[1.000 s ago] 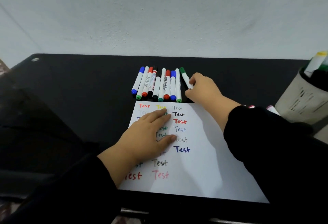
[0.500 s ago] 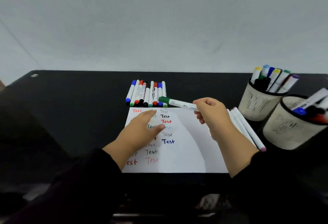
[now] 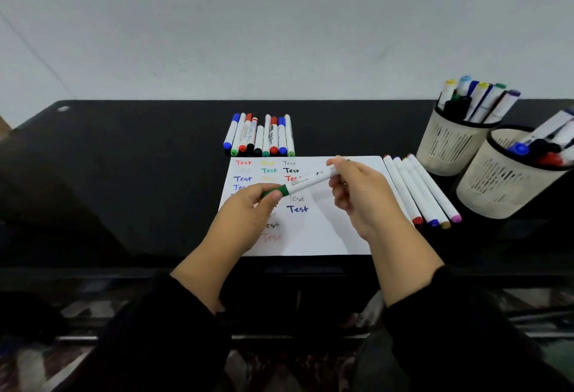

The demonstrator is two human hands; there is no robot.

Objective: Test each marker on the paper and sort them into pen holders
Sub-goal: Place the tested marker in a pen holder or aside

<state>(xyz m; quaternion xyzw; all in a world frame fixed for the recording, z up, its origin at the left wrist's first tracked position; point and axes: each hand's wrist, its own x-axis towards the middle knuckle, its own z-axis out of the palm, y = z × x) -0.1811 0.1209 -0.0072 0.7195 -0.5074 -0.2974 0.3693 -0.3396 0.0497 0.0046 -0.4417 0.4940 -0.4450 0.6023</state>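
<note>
Gripping the green cap end of a green marker (image 3: 298,185), the left hand (image 3: 248,214) curls its fingers and thumb round it, while the right hand (image 3: 360,196) pinches the white barrel's other end between thumb and fingertips. Both hands hold the marker in the air, tilted, above the sheet of paper (image 3: 329,230) on the black table (image 3: 139,174). Both forearms reach forward from black sleeves, wrists bent slightly inward toward each other. The paper bears rows of the word "Test" in several colours. Just beyond its far edge lies a row of markers (image 3: 259,137), side by side and touching. Four more white markers (image 3: 419,190) lie just beside the paper's right edge. Further right stand two mesh pen holders, the far holder (image 3: 447,146) and the near holder (image 3: 497,186), each with markers standing in it.
</note>
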